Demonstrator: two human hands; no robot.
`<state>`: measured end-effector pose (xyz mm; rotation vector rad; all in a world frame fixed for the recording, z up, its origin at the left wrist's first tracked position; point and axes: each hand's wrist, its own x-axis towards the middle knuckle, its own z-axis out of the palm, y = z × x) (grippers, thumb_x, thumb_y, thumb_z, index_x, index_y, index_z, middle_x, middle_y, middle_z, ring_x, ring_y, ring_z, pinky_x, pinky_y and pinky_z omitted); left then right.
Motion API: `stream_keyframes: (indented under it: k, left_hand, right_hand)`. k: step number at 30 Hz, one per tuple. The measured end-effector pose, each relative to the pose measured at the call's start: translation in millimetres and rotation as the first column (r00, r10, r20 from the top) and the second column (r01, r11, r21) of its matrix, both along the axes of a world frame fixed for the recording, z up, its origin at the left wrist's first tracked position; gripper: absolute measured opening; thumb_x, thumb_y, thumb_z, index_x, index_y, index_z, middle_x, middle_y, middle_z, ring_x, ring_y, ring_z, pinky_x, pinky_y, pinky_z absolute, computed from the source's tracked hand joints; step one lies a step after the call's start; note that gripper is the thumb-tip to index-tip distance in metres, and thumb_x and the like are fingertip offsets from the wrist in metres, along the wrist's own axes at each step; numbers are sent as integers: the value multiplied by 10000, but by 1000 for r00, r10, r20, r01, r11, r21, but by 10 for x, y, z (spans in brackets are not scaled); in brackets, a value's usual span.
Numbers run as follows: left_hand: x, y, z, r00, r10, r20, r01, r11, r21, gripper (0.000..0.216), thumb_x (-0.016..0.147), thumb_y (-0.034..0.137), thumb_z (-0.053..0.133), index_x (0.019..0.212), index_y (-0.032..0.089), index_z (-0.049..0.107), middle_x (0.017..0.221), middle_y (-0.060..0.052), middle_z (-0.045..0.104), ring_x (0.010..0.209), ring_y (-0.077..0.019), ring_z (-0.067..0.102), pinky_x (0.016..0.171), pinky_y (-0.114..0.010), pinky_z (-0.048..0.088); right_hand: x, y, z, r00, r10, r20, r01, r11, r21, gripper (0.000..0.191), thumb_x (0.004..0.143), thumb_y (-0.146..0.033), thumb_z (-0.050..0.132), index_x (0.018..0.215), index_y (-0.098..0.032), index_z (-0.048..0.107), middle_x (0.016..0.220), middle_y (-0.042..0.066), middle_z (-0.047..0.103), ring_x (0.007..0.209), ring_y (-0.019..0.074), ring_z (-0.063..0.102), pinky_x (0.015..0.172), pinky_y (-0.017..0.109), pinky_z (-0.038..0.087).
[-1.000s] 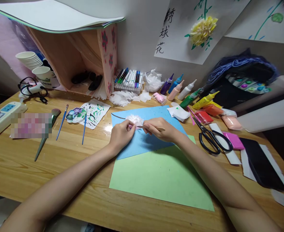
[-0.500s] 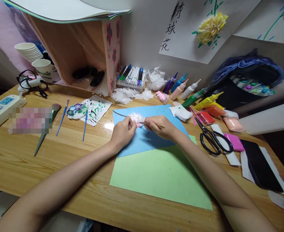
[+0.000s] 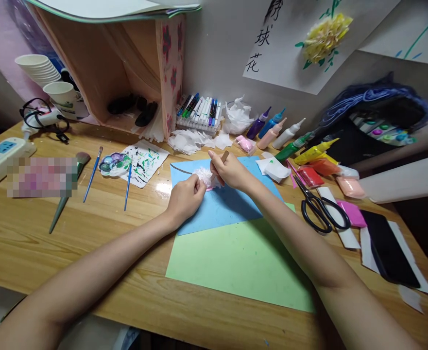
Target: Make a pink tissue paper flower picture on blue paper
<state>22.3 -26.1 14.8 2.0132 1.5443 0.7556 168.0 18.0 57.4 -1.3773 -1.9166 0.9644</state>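
Handwork at a white ruffled flower

Across most of the view, a wooden table. At its back left, a pink box with a floral side panel, open toward the front. Nearest the person, a green sheet lying flat, overlapped along its far part by a smaller blue sheet. Over to the right, a black flat device on white paper, and closer to the blue sheet, black-handled scissors.

Above the blue sheet, near each other, two hands. Left hand: thumb and fingers pinched together, clamped on the flower's near-left edge. Right hand: closed around a wooden stick, just right of the flower. Between the two, over the blue sheet's far part: the flower, white with a pink near edge, partly hidden by fingers. Cannot tell resting from held just clear.

Smallest, the stick, jutting above the right fist at its upper end, hidden lower down; and, left of the flower, a thin dark curved strip.
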Motion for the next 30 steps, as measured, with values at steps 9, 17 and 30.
stream_keyframes:
  k: [9, 17, 30]
  left_hand:
    - [-2, -7, 5, 1000, 7, -3, -7, 1000, 8, 250, 857, 292, 398, 634, 191, 449, 547, 22, 483, 513, -119, 422, 534, -244, 222]
    - [-3, -5, 0, 1000, 10, 6, -10, 1000, 13, 250, 856, 293, 395, 631, 194, 434, 555, 20, 485, 528, -122, 433, 538, -245, 227]
    - [-15, -5, -23, 1000, -4, -9, 4, 1000, -6, 251, 862, 296, 389, 639, 198, 448, 553, 23, 494, 511, -121, 431, 528, -246, 212]
  right_hand:
    - [110, -45, 15, 981, -72, -180, 61, 996, -67, 614, 909, -547, 278, 429, -182, 392, 293, -38, 383, 270, 60, 371, 367, 206, 283]
    - [161, -226, -28, 975, -61, -215, 68, 997, 24, 614, 896, -577, 274, 447, -180, 405, 322, -44, 387, 300, 62, 388, 388, 208, 297]
    - [37, -100, -83, 996, -76, -51, 78, 996, 41, 604, 911, -536, 277, 426, -194, 391, 297, -36, 390, 327, 82, 404, 470, 222, 351]
